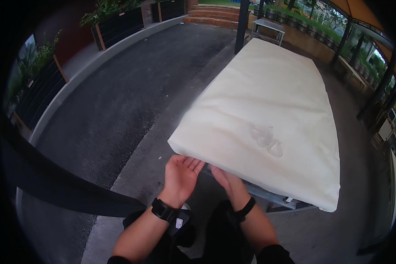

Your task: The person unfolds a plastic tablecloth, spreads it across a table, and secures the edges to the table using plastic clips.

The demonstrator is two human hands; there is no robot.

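Note:
A cream-coloured cloth cover (255, 92) lies over a long table, its near edge hanging slightly over the side. My left hand (182, 178) is palm up at that near edge, with its fingers stretched out and the tips reaching the cloth's underside. Close beside it, my right hand (227, 179) reaches under the same edge, and its fingers are mostly hidden by the cloth. A greyish, see-through patch (266, 138) shows on top of the cover; whether it is a stain or thin plastic I cannot tell. Below the cloth, part of a metal frame (273, 199) is visible.
A dark post (242, 28) stands by the table's far left corner, with a small metal table (268, 30) behind it. A dark fabric strip (70, 185) slants across the lower left. Black planters (119, 28) line the paved lane, and a bench (352, 72) is at right.

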